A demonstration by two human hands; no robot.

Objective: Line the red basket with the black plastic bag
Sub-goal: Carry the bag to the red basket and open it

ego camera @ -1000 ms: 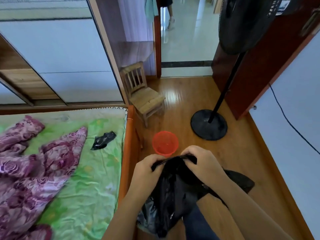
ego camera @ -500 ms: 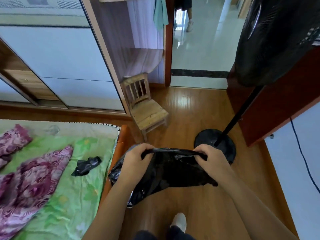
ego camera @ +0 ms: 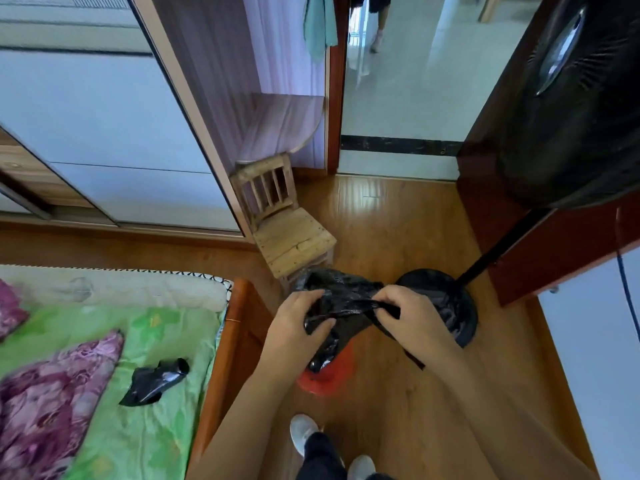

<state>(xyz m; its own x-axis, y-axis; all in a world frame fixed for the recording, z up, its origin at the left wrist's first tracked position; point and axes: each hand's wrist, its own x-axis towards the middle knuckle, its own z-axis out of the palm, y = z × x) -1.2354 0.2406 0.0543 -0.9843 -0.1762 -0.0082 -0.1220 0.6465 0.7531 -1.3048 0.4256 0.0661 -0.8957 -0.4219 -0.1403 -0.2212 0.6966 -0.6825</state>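
Note:
A crumpled black plastic bag (ego camera: 341, 299) hangs between both my hands above the wooden floor. My left hand (ego camera: 298, 323) grips its left side with curled fingers and thumb. My right hand (ego camera: 412, 315) pinches the bag's upper edge from the right. The bag's lower end droops down over the red basket (ego camera: 325, 379), which stands on the floor just under my hands and is mostly hidden by the bag and my left forearm.
A small wooden chair (ego camera: 284, 226) stands just beyond the bag. A black standing fan has its round base (ego camera: 450, 299) at the right of my hands. The bed (ego camera: 104, 358) at the left carries a second black bag (ego camera: 154, 381). My feet (ego camera: 304, 431) are below.
I have stepped forward and the basket now lies directly under the bag. My hands have drawn closer together, bunching the bag that was stretched wide half a second ago.

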